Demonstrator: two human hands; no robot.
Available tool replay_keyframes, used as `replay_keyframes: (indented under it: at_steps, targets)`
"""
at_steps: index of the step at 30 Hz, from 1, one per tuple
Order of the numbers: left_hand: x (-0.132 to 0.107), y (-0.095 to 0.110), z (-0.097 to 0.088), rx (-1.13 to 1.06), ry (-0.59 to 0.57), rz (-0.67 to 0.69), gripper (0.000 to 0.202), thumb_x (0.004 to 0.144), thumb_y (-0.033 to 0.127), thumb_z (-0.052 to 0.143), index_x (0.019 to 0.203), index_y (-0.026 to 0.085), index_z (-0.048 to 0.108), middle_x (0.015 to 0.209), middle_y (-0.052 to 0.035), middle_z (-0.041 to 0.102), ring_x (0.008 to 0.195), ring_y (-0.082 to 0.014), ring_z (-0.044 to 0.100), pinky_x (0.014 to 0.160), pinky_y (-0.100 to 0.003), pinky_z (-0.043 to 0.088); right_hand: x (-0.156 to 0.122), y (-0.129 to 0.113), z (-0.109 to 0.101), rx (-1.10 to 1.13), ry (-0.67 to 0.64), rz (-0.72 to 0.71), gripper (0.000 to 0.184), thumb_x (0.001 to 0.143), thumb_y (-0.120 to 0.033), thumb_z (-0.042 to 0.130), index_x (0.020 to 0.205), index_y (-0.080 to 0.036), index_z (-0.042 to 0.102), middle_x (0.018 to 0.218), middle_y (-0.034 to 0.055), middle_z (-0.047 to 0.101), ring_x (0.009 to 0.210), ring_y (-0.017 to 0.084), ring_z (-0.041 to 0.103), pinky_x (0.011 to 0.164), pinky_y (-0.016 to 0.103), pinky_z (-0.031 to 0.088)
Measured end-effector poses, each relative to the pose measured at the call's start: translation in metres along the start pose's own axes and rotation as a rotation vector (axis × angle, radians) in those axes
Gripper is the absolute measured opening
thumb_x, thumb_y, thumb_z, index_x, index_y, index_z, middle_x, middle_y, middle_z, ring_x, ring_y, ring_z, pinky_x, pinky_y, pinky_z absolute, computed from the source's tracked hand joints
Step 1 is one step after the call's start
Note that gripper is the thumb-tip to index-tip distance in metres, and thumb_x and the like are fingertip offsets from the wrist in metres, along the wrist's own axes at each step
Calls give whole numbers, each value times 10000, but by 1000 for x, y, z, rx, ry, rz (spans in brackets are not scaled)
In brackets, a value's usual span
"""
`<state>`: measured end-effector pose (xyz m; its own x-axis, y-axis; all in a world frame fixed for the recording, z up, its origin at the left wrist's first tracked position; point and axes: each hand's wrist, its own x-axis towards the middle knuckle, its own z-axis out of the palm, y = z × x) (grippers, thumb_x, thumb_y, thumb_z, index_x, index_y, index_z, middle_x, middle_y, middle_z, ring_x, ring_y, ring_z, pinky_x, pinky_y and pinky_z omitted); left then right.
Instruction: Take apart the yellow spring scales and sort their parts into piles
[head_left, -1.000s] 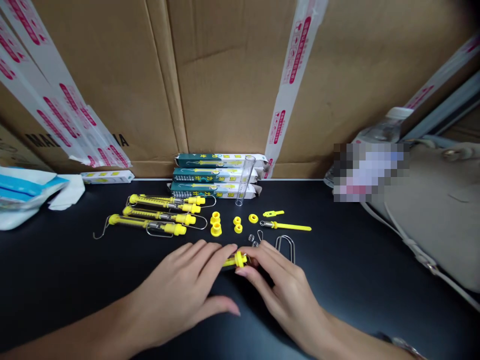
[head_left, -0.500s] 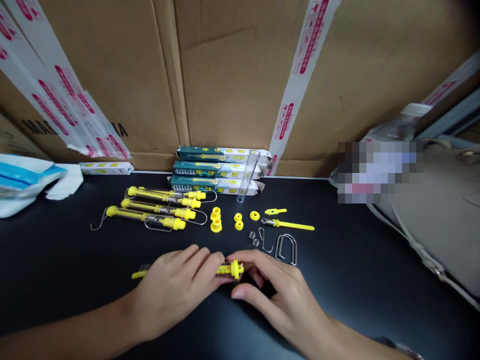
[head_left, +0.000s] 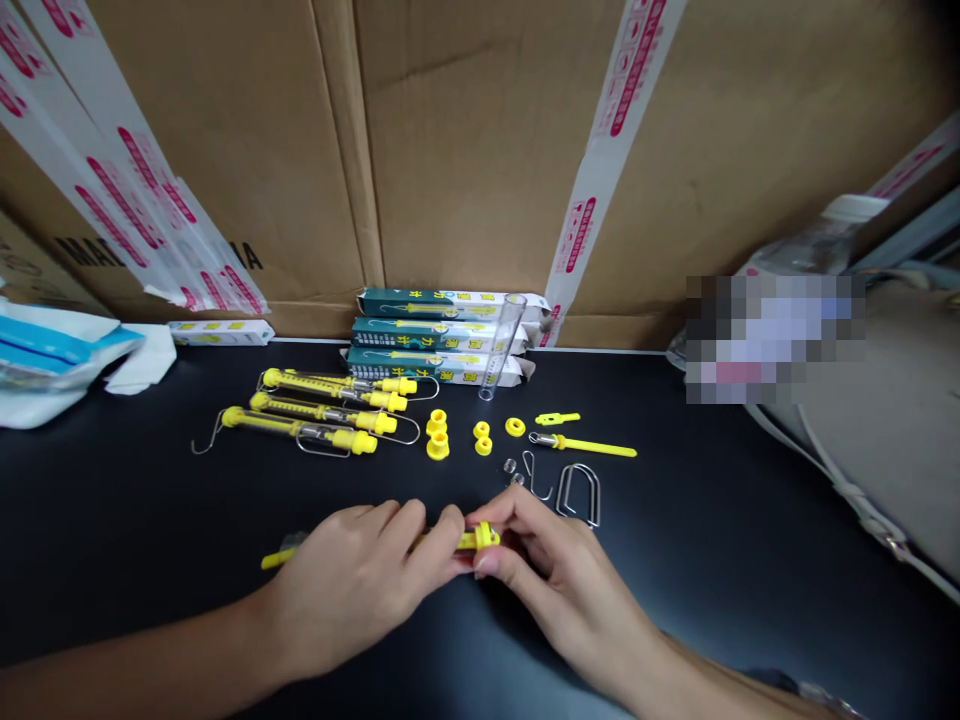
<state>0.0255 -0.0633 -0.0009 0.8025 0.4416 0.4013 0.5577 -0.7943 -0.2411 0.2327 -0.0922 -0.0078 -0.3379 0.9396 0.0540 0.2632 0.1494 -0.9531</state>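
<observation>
right hand [head_left: 574, 575] pinching the yellow collar [head_left: 487, 537], left hand [head_left: 375, 570] wrapped round the barrel.

through the head feed, i see the left fingers gripping a partly built spring scale [head_left: 469, 541] over the black tabletop [head_left: 165, 600], a yellow rod [head_left: 277, 558] showing at that hand's other side. the right thumb, clear of the collar half a second ago, now meets it, so i judge that end is steadied from both sides. farther out lie flanged yellow caps [head_left: 438, 448]; left of those, four assembled spring scales [head_left: 274, 424], with graduated strips and metal springs inside their clear barrels. a loose clear tube [head_left: 502, 345] is just by three slim printed boxes [head_left: 427, 333]; i cannot tell what those boxes hold.
</observation>
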Motion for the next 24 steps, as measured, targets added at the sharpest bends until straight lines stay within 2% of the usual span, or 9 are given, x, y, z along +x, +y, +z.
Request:
replay_keyframes:
  at_steps: [4, 8, 10, 13, 16, 20, 22, 24]
  targets:
    - [1, -2, 1, -55, 35, -55, 276, 1053, 349, 326, 932, 195, 520, 602, 46, 549, 483, -137, 597, 438, -281, 373, -1, 2, -1, -30, 30, -14, 96, 964, -301, 558, 1011, -217, 562, 751, -37, 615, 623, 121, 557, 581, 233, 439]
    - [2, -3, 2, -44, 54, -64, 249, 1050, 333, 349, 988, 185, 541, 632, 38, 586, 536, -138, 620, 488, -273, 413, 0, -1, -1, -74, 26, -21, 99, 984, -299, 517, 1046, -226, 544, 769, -32, 614, 645, 129, 554, 600, 244, 445]
    - [2, -2, 2, -20, 53, -70, 231, 1041, 322, 381, 992, 178, 555, 648, 31, 600, 561, -143, 619, 513, -275, 430, 1, -3, -2, -112, 30, -50, 127, 995, -273, 492, 1106, -232, 536, 842, -16, 641, 698, 135, 582, 644, 252, 463]
    - [3, -1, 2, 8, 44, -72, 182, 1003, 256, 436, 1028, 149, 582, 702, -1, 625, 631, -165, 629, 560, -284, 468, 0, -4, -7, -200, 48, -132, 199, 1006, -215, 455, 1182, -247, 542, 1024, 20, 656, 878, 151, 623, 795, 274, 483]
    - [3, -3, 1, -12, 11, -78, 247, 939, 139, 440, 1137, 122, 587, 784, -46, 634, 723, -205, 638, 641, -323, 514, -2, -4, -12, -307, 56, -159, 237, 1012, -195, 432, 1198, -266, 561, 1082, 32, 631, 964, 164, 615, 858, 293, 478]
    - [0, -13, -3, -207, -108, -98, 458, 900, 47, 438, 1318, 216, 521, 948, -50, 619, 852, -205, 628, 757, -343, 533, -1, -1, -17, -398, 73, -105, 175, 985, -286, 527, 1143, -257, 595, 990, 27, 622, 795, 159, 614, 724, 287, 500]
    - [-1, -19, -6, -374, -171, -162, 502, 919, 81, 474, 1383, 273, 465, 1030, -33, 613, 928, -180, 624, 838, -320, 523, -1, 1, -17, -396, 71, -104, 140, 976, -314, 551, 1082, -248, 613, 953, 20, 632, 793, 159, 627, 723, 280, 504]
    - [1, -26, -8, -526, -194, -268, 512, 906, 138, 558, 1384, 294, 461, 1037, -6, 629, 920, -152, 631, 852, -276, 514, -2, 1, -17, -379, 56, -124, 133, 995, -296, 513, 1066, -248, 616, 965, 18, 652, 836, 160, 646, 758, 272, 505]
